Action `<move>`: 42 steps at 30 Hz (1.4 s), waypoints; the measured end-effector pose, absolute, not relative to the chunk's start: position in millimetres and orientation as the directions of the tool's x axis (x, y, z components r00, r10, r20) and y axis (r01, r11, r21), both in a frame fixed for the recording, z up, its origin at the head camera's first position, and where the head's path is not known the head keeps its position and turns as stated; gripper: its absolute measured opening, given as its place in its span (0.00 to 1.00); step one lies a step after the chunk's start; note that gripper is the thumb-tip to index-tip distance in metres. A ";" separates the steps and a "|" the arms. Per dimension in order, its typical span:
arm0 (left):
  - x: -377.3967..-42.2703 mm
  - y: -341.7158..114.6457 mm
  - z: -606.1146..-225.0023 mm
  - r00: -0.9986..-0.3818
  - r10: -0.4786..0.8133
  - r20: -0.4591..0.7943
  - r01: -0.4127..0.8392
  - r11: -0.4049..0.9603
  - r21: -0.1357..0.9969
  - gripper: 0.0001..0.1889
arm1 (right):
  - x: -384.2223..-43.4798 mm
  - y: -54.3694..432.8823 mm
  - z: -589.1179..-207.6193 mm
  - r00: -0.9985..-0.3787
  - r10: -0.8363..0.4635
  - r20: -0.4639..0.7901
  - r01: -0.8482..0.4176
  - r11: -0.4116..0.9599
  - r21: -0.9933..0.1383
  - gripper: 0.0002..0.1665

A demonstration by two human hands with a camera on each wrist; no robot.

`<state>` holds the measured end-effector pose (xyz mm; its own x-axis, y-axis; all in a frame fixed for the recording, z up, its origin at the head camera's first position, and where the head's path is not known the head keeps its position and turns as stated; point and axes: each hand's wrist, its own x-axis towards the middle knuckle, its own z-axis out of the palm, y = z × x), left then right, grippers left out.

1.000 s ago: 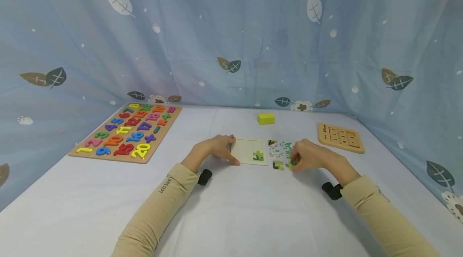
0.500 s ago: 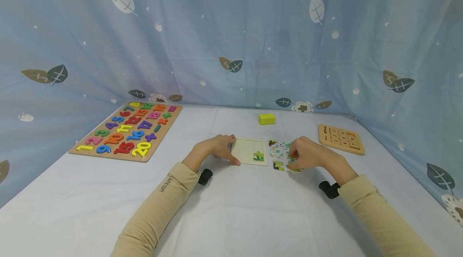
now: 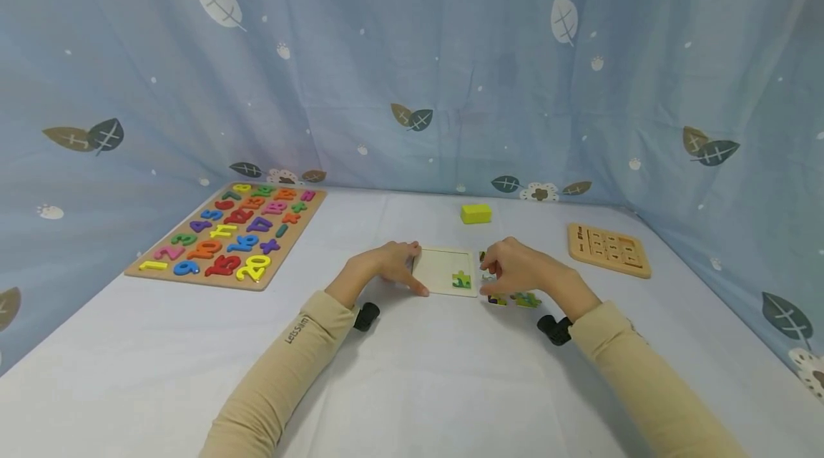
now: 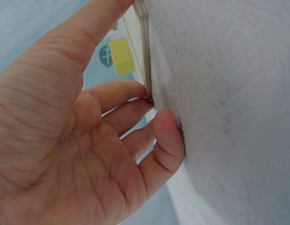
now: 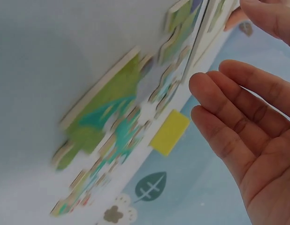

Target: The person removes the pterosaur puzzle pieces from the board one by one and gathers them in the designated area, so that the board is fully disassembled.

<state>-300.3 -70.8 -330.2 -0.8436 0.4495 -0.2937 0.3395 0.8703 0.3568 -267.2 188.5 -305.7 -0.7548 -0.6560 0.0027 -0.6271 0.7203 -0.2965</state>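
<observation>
My left hand (image 3: 389,260) holds the left side of a pale, square puzzle tray (image 3: 433,270), thumb at its near edge and fingertips at its side in the left wrist view. One green puzzle piece (image 3: 461,280) lies in the tray's near right corner. Just right of the tray, my right hand (image 3: 518,268) hovers over loose picture pieces, partly hiding them. Its fingers (image 5: 229,136) are bent a little and apart from the thumb, with nothing between them in the right wrist view. A green-and-teal piece (image 3: 526,299) lies beside a darker piece (image 3: 497,300) below that hand.
A board of coloured numbers (image 3: 259,285) lies at the left. Behind the tray sits a yellow-green block (image 3: 476,214). A wooden number board (image 3: 605,252) is at the right, and a patterned blue curtain (image 3: 360,86) closes off the back.
My right hand has slid left from the right-hand pieces towards the tray, uncovering the green-and-teal piece, which has shifted slightly right. My left hand stays at the tray.
</observation>
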 end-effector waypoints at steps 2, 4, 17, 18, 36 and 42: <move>-300.0 -70.8 -330.1 -0.844 0.449 -0.292 0.339 0.870 0.357 0.52 | -268.8 183.1 -306.3 -0.749 -0.662 0.003 -0.634 0.716 -0.292 0.14; -299.8 -70.9 -330.2 -0.845 0.448 -0.291 0.339 0.870 0.357 0.52 | -270.4 178.6 -307.1 -0.742 -0.670 0.001 -0.641 0.710 -0.292 0.13; -299.3 -69.5 -330.0 -0.848 0.441 -0.295 0.332 0.875 0.352 0.52 | -279.9 154.8 -308.9 -0.719 -0.695 -0.025 -0.662 0.695 -0.280 0.12; -299.3 -69.6 -330.0 -0.847 0.443 -0.293 0.335 0.874 0.352 0.51 | -280.4 153.7 -308.7 -0.721 -0.692 -0.028 -0.660 0.698 -0.277 0.12; -298.9 -70.1 -329.3 -0.844 0.450 -0.291 0.345 0.872 0.349 0.52 | -285.2 142.1 -308.3 -0.788 -0.599 -0.142 -0.563 0.795 -0.226 0.11; -299.4 -70.3 -328.3 -0.841 0.454 -0.293 0.345 0.868 0.357 0.52 | -286.3 141.7 -308.9 -0.784 -0.599 -0.162 -0.555 0.794 -0.249 0.07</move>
